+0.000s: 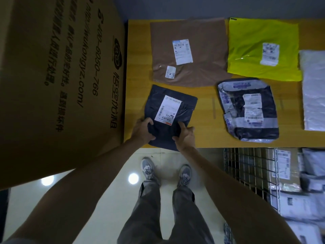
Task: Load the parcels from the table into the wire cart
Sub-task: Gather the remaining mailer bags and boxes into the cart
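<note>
A dark navy parcel (182, 110) with a white label lies at the near left edge of the yellow table (137, 67), its near end hanging over the edge. My left hand (143, 130) grips its near left corner and my right hand (186, 136) grips its near right corner. Further back lie a brown parcel (202, 32) and a yellow-green parcel (249, 43). A grey and black parcel (233, 103) sits to the right, with a white parcel (314, 92) at the far right. The wire cart (246, 166) stands lower right, holding several parcels.
A large cardboard box (52, 76) with printed text stands tall at the left, close against the table. My legs and grey shoes (149, 169) are on a shiny tiled floor between the box and the cart.
</note>
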